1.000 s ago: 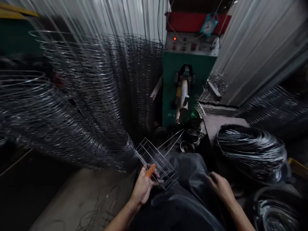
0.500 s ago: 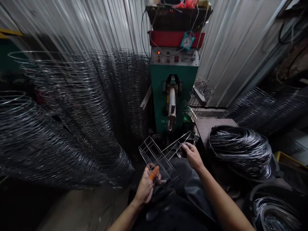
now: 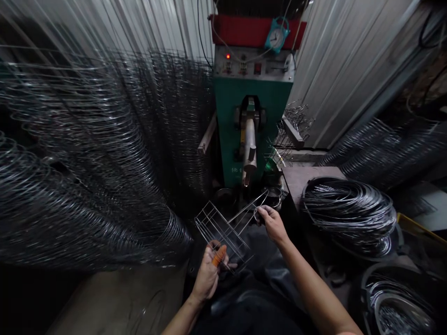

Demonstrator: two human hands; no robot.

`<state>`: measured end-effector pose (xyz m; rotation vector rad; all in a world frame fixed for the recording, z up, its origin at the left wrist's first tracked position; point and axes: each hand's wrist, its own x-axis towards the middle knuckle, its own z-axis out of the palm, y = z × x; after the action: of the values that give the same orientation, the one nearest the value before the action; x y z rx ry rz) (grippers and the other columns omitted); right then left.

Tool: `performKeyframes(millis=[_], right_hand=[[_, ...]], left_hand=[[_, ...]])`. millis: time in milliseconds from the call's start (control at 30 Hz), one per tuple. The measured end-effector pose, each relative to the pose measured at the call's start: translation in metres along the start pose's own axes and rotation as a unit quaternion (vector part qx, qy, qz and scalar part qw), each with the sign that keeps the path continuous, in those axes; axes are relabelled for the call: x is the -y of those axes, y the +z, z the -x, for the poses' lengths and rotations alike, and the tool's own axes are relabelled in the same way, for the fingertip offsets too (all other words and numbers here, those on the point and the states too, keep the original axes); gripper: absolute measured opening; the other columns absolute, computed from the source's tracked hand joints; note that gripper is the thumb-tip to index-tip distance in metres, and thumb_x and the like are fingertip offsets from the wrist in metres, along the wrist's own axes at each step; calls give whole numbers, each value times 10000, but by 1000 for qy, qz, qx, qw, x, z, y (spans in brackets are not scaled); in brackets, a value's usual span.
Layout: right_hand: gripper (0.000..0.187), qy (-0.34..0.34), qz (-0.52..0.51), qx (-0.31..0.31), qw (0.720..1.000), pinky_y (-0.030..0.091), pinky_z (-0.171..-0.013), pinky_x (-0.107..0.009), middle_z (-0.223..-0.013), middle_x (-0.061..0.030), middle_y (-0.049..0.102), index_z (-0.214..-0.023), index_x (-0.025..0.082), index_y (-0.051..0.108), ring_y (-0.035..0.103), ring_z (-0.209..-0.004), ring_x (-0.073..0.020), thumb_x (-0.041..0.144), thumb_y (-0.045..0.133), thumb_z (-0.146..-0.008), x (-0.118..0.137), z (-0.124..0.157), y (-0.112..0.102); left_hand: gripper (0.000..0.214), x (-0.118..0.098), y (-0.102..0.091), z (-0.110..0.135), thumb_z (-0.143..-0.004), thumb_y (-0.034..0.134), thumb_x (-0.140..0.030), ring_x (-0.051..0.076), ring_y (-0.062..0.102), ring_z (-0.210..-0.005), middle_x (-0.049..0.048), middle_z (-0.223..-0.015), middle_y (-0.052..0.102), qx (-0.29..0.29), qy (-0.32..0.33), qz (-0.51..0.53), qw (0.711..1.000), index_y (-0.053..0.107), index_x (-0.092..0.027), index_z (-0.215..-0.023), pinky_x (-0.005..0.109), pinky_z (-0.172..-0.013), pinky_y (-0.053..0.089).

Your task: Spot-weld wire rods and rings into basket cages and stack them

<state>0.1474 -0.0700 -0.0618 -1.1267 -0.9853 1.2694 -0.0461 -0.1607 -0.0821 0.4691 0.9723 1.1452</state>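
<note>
A folded wire rack [image 3: 223,223] hangs over my lap in front of a green machine [image 3: 249,121]. My left hand [image 3: 209,272] is closed round the rack's near corner together with an orange-handled tool [image 3: 219,255]. My right hand [image 3: 271,222] pinches the far upper end of the rack, near the machine's metal arm [image 3: 248,156]. Dark cloth covers my legs below.
Long stacks of wire rings [image 3: 87,177] fill the left side. A coil of wire [image 3: 349,209] lies on a bench at right, with more coils [image 3: 394,302] lower right. Small metal bowls [image 3: 275,193] sit at the machine's foot. Corrugated sheet walls stand behind.
My right hand rose from my lap and took hold of the rack's far end. The left hand kept its grip, and the view shifted slightly.
</note>
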Motion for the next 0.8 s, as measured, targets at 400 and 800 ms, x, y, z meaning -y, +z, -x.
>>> performKeyframes(millis=[400,800], right_hand=[[306,-10,84,29,996,361,-486,-227,-543,35,475,-615,188,523,430,-492,-96,433,559,-795,-15,10,8],[343,8,58,11,998,354,-440,-224,-524,31,488,-625,188,546,424,-472,-100,513,606,-717,-6,11,17]], left_hand=[[566,-34,-33,14,-692,657,-443,242,484,-1082,83,-1141,523,-201,179,-307,913,470,-253,-1191,397,-970,345],[423,-63,77,-38,-789,523,-380,301,489,-912,122,-878,608,20,339,-782,523,593,-133,-1125,610,-1021,16]])
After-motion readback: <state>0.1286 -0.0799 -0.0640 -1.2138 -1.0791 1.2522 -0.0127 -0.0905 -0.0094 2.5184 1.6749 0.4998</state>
